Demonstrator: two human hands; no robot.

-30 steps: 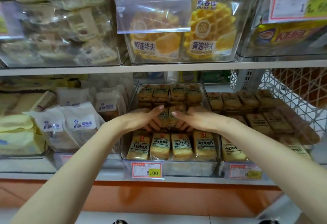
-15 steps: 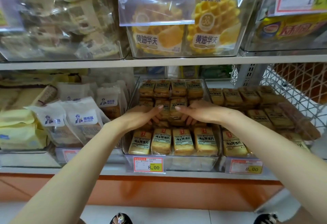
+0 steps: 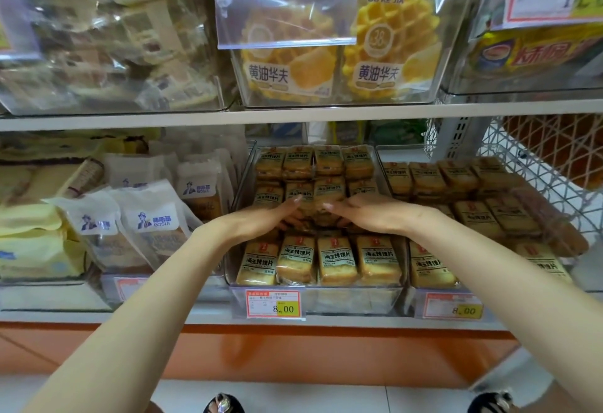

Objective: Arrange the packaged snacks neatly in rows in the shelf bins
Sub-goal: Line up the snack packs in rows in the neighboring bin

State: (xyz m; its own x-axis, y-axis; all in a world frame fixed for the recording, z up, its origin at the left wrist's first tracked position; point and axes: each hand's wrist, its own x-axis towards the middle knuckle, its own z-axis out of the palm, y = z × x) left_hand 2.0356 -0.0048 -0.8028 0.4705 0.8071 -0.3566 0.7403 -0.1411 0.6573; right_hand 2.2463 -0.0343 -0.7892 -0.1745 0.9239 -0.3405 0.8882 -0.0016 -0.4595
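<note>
A clear bin on the lower shelf holds tan snack packs in three rows. The front row stands upright with labels facing out, and the back row is lined up against the rear wall. Both my hands are over the middle row. My left hand and my right hand grip packs of that row from either side, thumbs on top and nearly meeting, fingers curled down in front. The packs under my palms are hidden.
A second bin to the right holds the same tan packs behind an 8.00 tag. White bread bags fill the bin on the left. A waffle bin sits on the upper shelf, and a white wire basket stands far right.
My hands have drawn closer together over the middle row, the thumbs now almost touching. The view has tilted slightly downward.
</note>
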